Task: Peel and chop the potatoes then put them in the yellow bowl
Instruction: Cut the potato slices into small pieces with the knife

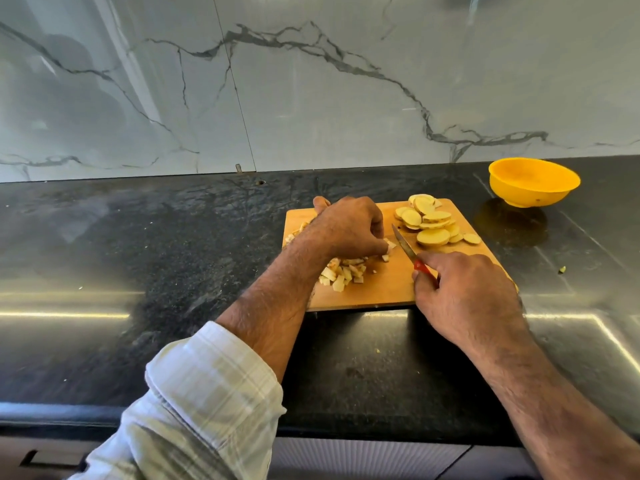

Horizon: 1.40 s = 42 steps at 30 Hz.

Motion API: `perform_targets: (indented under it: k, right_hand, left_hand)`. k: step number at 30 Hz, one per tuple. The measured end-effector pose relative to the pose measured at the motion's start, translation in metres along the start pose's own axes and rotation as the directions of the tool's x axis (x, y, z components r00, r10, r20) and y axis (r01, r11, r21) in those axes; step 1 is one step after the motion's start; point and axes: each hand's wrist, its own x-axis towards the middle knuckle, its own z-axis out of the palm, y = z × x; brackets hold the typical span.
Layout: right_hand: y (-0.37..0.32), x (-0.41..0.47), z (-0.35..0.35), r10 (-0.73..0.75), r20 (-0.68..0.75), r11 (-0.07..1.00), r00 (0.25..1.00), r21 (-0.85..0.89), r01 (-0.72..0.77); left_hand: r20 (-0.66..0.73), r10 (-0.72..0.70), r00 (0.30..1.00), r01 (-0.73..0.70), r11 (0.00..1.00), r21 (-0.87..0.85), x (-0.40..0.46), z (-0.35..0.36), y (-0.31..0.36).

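Wooden cutting board (388, 289) on black bench (173, 254). Left hand (349, 230): fingers curled down, pinching a potato strip (389, 244) at mid-board. Right hand (464, 292): gripping red-handled knife (408, 251), blade tip pointing up-left, just beside the left fingers. Diced potato pieces (341, 273): heaped under the left wrist. Potato slices (433, 221): piled at the board's far right. Yellow bowl (533, 181): upright on bench, right of board, apart from it.

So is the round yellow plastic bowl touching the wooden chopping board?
Apart. The head view shows the round yellow plastic bowl standing on the dark countertop, beyond the far right corner of the wooden chopping board, with bare countertop plainly between them.
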Motion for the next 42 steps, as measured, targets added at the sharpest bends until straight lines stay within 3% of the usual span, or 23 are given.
perform_targets:
  k: [7, 15, 22, 29, 35, 42]
  right_hand:
    - [-0.001, -0.001, 0.0, 0.025, 0.009, 1.0, 1.0, -0.015, -0.025]
    - [-0.008, -0.005, -0.002, -0.036, -0.091, 0.998, 0.995, 0.044, 0.04]
    - [-0.017, -0.012, 0.001, -0.084, 0.029, 0.994, 0.996, -0.072, 0.085]
    - [-0.022, 0.003, -0.002, -0.007, 0.171, 0.996, 0.985, -0.091, 0.022]
    - [-0.017, -0.008, -0.004, -0.015, -0.006, 1.0, 1.0, 0.019, 0.015]
    - [-0.026, -0.016, -0.002, -0.058, 0.017, 0.996, 0.998, -0.061, 0.059]
  left_hand:
    - [0.017, 0.019, 1.0, -0.019, 1.0, 0.022, 0.004, 0.002, 0.007]
    - [0.001, 0.038, 0.999, -0.038, 0.999, 0.038, 0.005, 0.001, 0.004]
    - [0.02, -0.004, 1.0, 0.004, 0.999, 0.035, 0.006, 0.001, 0.007]
    - [0.03, 0.004, 1.0, -0.004, 1.0, -0.023, 0.006, -0.001, 0.005]
    - [-0.009, 0.004, 1.0, -0.005, 0.999, -0.048, 0.001, -0.008, -0.007]
    - [0.031, -0.014, 0.999, 0.015, 1.0, -0.025, 0.001, -0.002, 0.0]
